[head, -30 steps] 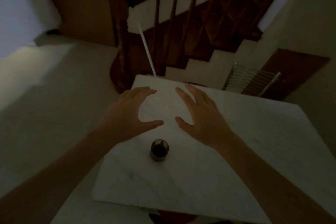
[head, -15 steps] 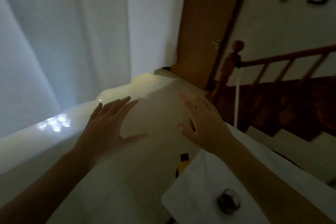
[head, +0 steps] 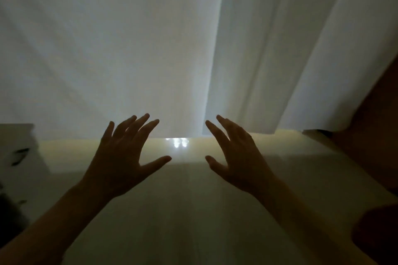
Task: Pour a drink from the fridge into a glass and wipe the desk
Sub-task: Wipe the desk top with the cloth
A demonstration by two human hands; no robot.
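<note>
My left hand [head: 123, 157] and my right hand [head: 237, 155] are held out in front of me, palms down, fingers spread, holding nothing. They hover above a pale glossy floor [head: 193, 211] in a dim room. No fridge, drink, glass or desk is in view.
White curtains [head: 150, 49] hang straight ahead down to the floor, with a bright reflection [head: 178, 142] at their foot. A brown wooden door or panel [head: 377, 135] stands at the right. A pale piece of furniture [head: 19, 153] is at the left edge.
My view has swung left, away from the white table with the small dark jar and the staircase, and now faces the curtains. Both hands stay spread and empty.
</note>
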